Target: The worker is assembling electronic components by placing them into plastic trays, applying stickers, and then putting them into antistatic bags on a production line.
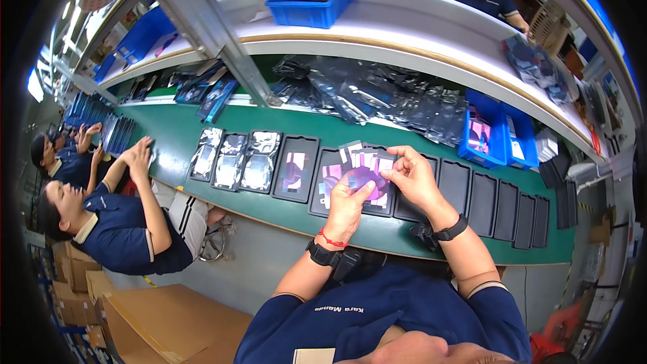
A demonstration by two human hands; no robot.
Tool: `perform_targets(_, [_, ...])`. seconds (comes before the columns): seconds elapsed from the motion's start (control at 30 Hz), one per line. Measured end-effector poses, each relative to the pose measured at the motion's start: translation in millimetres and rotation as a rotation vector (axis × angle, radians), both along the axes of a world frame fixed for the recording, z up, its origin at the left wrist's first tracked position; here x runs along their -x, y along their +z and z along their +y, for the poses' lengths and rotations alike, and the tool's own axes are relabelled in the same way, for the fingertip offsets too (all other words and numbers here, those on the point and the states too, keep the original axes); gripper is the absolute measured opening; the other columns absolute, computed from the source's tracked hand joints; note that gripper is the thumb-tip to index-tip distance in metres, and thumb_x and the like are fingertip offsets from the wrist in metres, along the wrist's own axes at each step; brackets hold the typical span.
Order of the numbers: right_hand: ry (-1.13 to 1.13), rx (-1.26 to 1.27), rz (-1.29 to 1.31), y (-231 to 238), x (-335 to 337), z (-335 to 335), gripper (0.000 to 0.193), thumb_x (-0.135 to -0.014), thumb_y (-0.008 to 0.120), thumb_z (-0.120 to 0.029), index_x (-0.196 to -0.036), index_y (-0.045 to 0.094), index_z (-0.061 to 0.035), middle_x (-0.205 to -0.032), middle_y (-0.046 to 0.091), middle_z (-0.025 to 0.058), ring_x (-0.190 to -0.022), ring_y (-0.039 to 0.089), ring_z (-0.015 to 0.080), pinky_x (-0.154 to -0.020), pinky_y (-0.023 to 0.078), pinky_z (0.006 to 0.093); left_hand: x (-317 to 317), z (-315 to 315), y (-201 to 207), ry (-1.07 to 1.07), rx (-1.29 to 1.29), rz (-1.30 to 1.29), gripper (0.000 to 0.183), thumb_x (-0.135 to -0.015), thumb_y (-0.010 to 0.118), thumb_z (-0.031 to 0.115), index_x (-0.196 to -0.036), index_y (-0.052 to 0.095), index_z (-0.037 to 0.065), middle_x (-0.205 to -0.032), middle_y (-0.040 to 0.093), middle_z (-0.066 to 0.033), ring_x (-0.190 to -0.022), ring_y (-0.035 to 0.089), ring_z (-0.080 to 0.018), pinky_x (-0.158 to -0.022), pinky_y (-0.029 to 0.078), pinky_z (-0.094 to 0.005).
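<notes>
Over the row of black trays, my left hand (346, 210) pinches a thin purple-pink film piece (362, 178) between thumb and fingers. At the film's right edge is my right hand (413, 176), its thumb and index finger bent together; what they grip is too fine to make out. Beneath both hands, more pink and clear film pieces (331, 174) lie over a black tray (317, 203). To the left, another black tray (281, 187) holds a single pink-tinted film piece (294, 170).
Silver-wrapped trays (230, 160) lie farther left on the green table (175, 136); bare black trays (482, 203) run right. Blue bins (482, 154) stand at the back right, below a shelf (404, 50). Black plastic bags (377, 91) are heaped behind. A co-worker (114, 229) sits at left.
</notes>
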State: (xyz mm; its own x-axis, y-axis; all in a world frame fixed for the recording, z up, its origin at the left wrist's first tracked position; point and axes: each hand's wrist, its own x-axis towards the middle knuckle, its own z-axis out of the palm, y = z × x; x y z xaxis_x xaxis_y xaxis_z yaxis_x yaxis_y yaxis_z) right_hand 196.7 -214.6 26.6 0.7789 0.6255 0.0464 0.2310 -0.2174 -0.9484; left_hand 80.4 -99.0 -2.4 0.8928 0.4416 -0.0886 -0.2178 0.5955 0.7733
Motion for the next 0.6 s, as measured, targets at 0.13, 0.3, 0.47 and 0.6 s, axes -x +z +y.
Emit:
perform_targets(0.13, [-0.075, -0.021, 0.083, -10.0, -15.0, -38.8, 0.039, -0.072, 0.070, 0.003, -0.107, 0.055, -0.0020, -0.063, 0.050, -0.0035, -0.058, 0.047, 0.0038, -0.053, 0.041, 0.0204, -10.8, -0.5, -7.2, -0.003, 0.056, 0.008, 0.021, -0.088, 0.054, 0.001, -0.109, 0.054, 0.000, -0.096, 0.063, -0.0089, -0.084, 0.062, -0.0177, -0.073, 0.053, -0.0308])
perform_targets(0.3, [-0.236, 0.303, -0.854, -15.4, -13.4, -67.0, 0.041, -0.067, 0.076, -0.015, -0.100, 0.057, 0.0014, -0.063, 0.057, 0.0083, -0.058, 0.057, 0.0344, -0.060, 0.048, 0.0385, -27.1, -17.1, -5.5, -0.027, -0.046, 0.058, 0.017, -0.086, 0.057, 0.000, -0.103, 0.055, 0.000, -0.093, 0.063, -0.0102, -0.085, 0.063, -0.0205, -0.075, 0.053, -0.0320])
perform_targets(0.47, [-0.235, -0.160, 0.040, -9.3, -5.4, -66.6, 0.018, -0.077, 0.070, -0.007, -0.091, 0.059, -0.0013, -0.072, 0.061, 0.0003, -0.060, 0.052, 0.0030, -0.057, 0.043, 0.0185, -42.6, -52.1, 0.6, -0.175, -0.038, 0.039, 0.020, -0.083, 0.062, 0.001, -0.102, 0.057, -0.001, -0.096, 0.064, -0.0110, -0.084, 0.064, -0.0200, -0.076, 0.052, -0.0310])
perform_targets(0.6, [-0.289, -0.291, 0.132, -18.5, -19.6, -104.0, 0.011, -0.079, 0.065, 0.001, -0.085, 0.058, -0.0044, -0.076, 0.064, 0.0009, -0.068, 0.058, 0.0037, -0.057, 0.045, 0.0194, -46.9, -59.4, -1.5, -0.270, 0.092, 0.056, 0.018, -0.088, 0.057, 0.006, -0.105, 0.057, 0.001, -0.098, 0.063, -0.0112, -0.088, 0.063, -0.0201, -0.075, 0.053, -0.0333])
